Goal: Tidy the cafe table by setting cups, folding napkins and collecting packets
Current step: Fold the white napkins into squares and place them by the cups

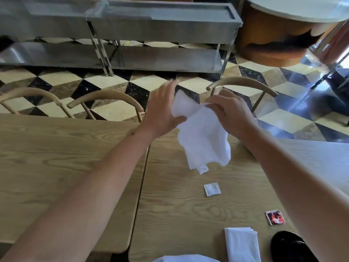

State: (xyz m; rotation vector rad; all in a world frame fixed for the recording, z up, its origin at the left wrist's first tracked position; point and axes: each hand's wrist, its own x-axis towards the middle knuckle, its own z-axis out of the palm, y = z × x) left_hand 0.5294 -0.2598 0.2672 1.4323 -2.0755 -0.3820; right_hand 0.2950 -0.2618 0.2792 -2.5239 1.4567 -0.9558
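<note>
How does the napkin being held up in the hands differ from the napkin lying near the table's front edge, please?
The held napkin hangs crumpled and unfolded above the table; the folded napkin lies flat on the table in a neat rectangle. The held napkin is gripped by the right hand with the left hand against it; no hand touches the folded napkin. Both are white cloth.

No words can be read. The white packet (pixel 212 189) and the red packet (pixel 275 217) have print, but it is too blurry.
</note>
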